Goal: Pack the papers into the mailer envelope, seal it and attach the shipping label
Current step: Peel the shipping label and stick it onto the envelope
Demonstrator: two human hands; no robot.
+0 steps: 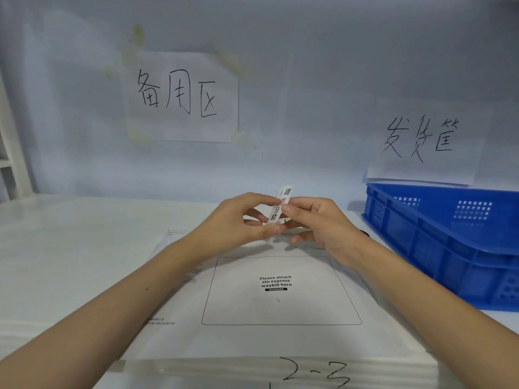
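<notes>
Two bare hands meet above a white worktable (70,248), both pinching a narrow shipping label (280,204) that stands nearly upright between them, its printed face (small codes and fine text, too small to read) turned toward the camera. The left hand (238,220) grips the label's lower part with thumb and fingertips, while the right hand (317,220) nips it near the middle, its other fingers loosely curled below. Directly beneath the hands lies a white mailer envelope (379,318), flat on the table, with a rounded black outline on its face and the words "Please attach sto express waybill here" printed inside the box. The papers cannot be seen, and whether the flap is sealed cannot be told. A handwritten "2-3" (317,373) marks the table's near edge, just past the envelope's near end. To the right, a blue plastic crate (449,248) with vented sides sits on the table close beside the envelope. The pale wall (309,80) behind carries two white paper signs with handwritten Chinese characters: one (182,96) at centre left, its edges blotched with yellowish stains, the other (421,141) directly above the crate. A white shelf frame (11,136) shows at the far left.
</notes>
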